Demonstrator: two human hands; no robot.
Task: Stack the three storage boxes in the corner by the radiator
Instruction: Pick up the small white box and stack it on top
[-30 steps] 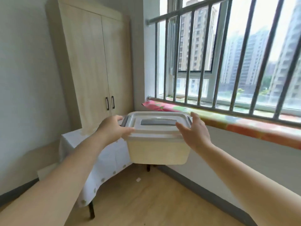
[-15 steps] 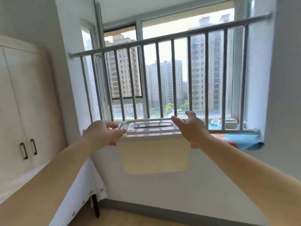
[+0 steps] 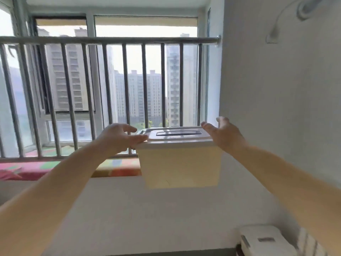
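I hold a cream storage box (image 3: pixel 180 167) with a white lid and grey handle in the air in front of the window sill. My left hand (image 3: pixel 118 138) grips its left rim and my right hand (image 3: pixel 224 134) presses against its right rim. A second storage box (image 3: pixel 263 241) with a white lid sits low at the bottom right, in the corner under the right wall. Beside it at the frame edge a white ribbed thing (image 3: pixel 307 245) shows, perhaps the radiator. A third box is out of view.
A metal window railing (image 3: pixel 110 40) spans the window above a sill covered with a colourful cloth (image 3: pixel 36 169). The white wall (image 3: pixel 276 108) on the right carries a socket with a cable. A dark skirting strip runs along the bottom.
My view has swung right along the window, from the wardrobe and covered table toward the right corner. The box stays in both hands and moved right with me. The second box came into view.
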